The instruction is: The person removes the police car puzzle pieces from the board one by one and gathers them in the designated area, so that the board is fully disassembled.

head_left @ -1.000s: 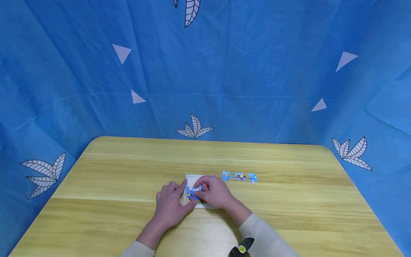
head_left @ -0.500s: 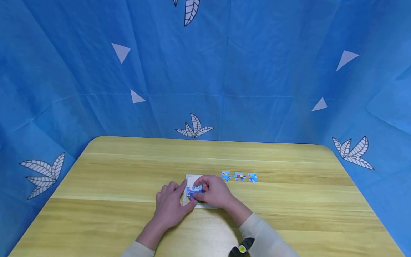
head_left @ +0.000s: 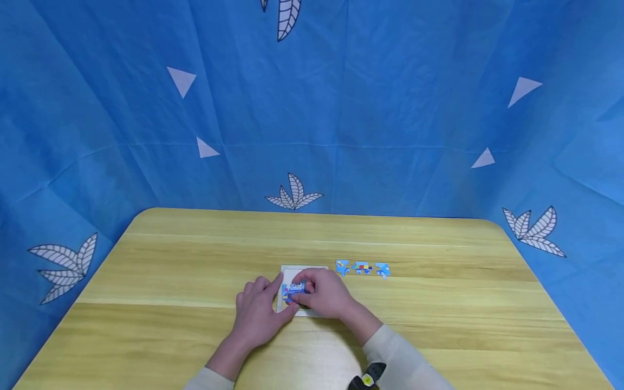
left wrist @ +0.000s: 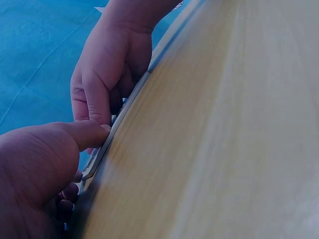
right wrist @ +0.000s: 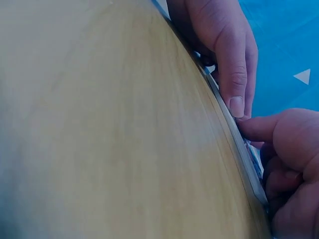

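Observation:
A white-bordered puzzle tray (head_left: 304,314) lies on the wooden table, with blue picture pieces in its lower left part. My left hand (head_left: 258,311) holds the tray by its left side, forefinger near the upper left corner and thumb at the front edge. Over the tray, my right hand (head_left: 324,292) pinches a blue puzzle piece (head_left: 297,288) between thumb and fingertips. Much of the tray's right half is hidden under this hand. Seen from the left wrist, the left thumb (left wrist: 92,133) presses on the tray's rim, close beside the right fingertips (left wrist: 102,117).
Three loose puzzle pieces lie in a row to the right behind the tray: a left one (head_left: 343,267), a middle one (head_left: 363,267) and a right one (head_left: 382,270). The wooden table (head_left: 439,314) ends at a blue patterned curtain (head_left: 400,108). A black watch (head_left: 366,377) sits at the right sleeve.
My right thumb and the pinched piece have shifted slightly left, covering the red and green picture part seen at first. The left hand and the loose pieces have stayed put.

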{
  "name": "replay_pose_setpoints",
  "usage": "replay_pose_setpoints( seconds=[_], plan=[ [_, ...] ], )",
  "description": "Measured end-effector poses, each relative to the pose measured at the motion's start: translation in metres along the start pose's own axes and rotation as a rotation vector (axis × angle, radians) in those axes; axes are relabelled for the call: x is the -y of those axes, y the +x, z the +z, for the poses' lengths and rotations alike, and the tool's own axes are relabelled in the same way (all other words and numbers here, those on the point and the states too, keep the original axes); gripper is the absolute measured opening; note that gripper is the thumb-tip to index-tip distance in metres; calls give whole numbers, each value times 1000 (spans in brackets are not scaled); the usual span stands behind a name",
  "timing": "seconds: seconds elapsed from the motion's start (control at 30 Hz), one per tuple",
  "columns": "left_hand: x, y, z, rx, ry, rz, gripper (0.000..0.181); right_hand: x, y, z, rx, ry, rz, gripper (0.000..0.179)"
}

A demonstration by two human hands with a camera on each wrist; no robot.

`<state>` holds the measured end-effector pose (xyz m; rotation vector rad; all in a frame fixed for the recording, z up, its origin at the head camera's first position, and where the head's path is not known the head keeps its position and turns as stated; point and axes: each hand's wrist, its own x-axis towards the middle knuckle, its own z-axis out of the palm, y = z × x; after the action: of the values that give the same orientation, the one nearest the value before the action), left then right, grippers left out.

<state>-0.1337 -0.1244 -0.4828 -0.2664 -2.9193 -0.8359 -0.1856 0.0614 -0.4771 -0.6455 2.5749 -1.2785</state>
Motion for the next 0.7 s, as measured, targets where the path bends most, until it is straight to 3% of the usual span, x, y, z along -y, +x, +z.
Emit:
replay_pose_setpoints(
  seconds=[0.4, 0.7],
  plan=[
    [0, -1, 1, 0, 2, 4, 75, 0, -4, 0, -4, -47, -64, 17],
    [1, -1, 2, -9, 7, 13, 74, -3, -3, 2, -55, -7, -36, 21]
  ],
)
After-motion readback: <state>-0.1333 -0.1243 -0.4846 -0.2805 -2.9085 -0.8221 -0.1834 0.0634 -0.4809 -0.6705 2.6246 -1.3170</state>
